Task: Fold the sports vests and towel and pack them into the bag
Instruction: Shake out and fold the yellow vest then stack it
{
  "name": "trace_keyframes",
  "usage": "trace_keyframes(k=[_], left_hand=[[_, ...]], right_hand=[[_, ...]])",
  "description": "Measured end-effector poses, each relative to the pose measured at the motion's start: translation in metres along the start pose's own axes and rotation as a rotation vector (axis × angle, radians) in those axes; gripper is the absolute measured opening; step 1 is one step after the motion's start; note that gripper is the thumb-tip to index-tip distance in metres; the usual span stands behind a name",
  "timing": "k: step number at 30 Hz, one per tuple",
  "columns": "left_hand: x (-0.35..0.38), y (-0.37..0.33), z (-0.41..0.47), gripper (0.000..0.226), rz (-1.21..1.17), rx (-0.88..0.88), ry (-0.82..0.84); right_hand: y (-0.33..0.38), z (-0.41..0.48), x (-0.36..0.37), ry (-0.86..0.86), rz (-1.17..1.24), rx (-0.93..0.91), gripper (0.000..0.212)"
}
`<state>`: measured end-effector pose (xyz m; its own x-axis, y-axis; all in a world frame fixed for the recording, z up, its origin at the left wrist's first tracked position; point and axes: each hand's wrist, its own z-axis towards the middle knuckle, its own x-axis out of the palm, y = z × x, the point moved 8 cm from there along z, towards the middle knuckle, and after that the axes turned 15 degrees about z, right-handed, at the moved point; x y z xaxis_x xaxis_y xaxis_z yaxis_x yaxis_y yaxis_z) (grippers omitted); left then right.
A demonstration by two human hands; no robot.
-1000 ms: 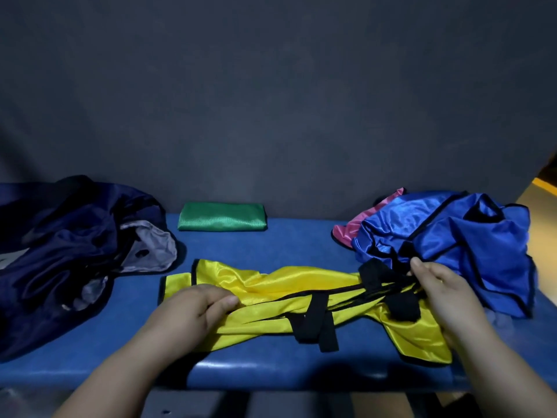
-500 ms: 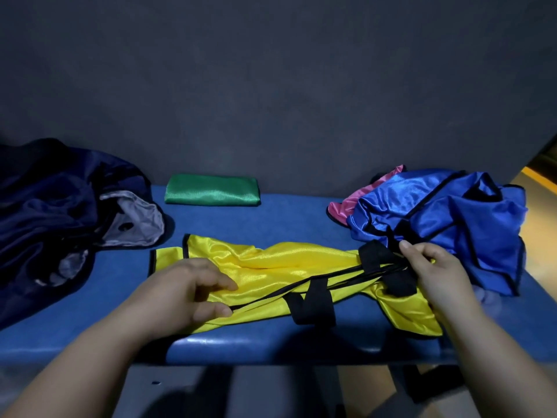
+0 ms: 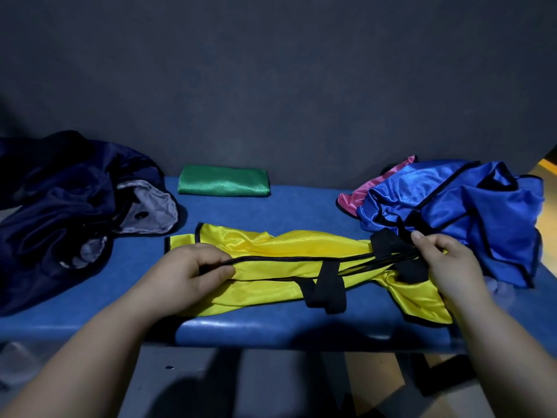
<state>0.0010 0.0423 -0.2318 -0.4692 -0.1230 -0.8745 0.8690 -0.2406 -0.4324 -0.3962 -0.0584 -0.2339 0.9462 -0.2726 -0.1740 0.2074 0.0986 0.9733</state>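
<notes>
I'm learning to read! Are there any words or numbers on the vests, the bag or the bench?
None: no word, number or logo can be read anywhere.
The yellow vest in the left hand and right hand: plain with black trim.
The blue vest, pink vest and folded green vest: plain.
The dark bag: no readable label; it is too dim to be sure.
The blue bench: bare.

You face a dark grey wall (image 3: 271, 86) that fills the upper half of your view. A blue padded bench (image 3: 301, 206) runs from 9 to 3 o'clock against it, its front edge glossy. Below lies grey floor (image 3: 187, 384), and orange-lit floor (image 3: 548, 167) shows at 3 o'clock.
</notes>
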Motion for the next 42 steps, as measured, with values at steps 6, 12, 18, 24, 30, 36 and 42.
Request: trace_keyframes(k=[6, 12, 18, 24, 30, 36, 42], left_hand=[[-0.027, 0.005, -0.002, 0.017, -0.26, -0.19, -0.199], [-0.047, 0.011, -0.001, 0.025, -0.578, -0.219, -0.326], [-0.025, 0.003, 0.0, 0.011, -0.468, -0.087, 0.067], [-0.026, 0.022, 0.008, 0.013, -0.254, -0.161, -0.157], [-0.023, 0.017, 0.013, 0.034, -0.14, -0.063, -0.162], [0.0, 0.019, 0.01, 0.037, -0.051, 0.025, 0.043], [0.008, 0.02, 0.01, 0.027, 0.008, 0.039, 0.05]], right_hand=[[0.014, -0.006, 0.0, 0.059, 0.026, -0.013, 0.034], [0.027, -0.008, 0.002, 0.207, 0.034, -0.011, 0.038], [0.026, -0.008, -0.002, 0.207, 0.022, 0.016, 0.076], [0.019, -0.005, -0.001, 0.193, 0.02, 0.029, 0.044], [0.014, -0.002, -0.002, 0.139, -0.001, 0.04, 0.038], [0.018, -0.004, -0.003, 0.102, -0.026, 0.024, 0.032], [0.024, -0.011, 0.0, 0.099, -0.032, 0.034, 0.035]])
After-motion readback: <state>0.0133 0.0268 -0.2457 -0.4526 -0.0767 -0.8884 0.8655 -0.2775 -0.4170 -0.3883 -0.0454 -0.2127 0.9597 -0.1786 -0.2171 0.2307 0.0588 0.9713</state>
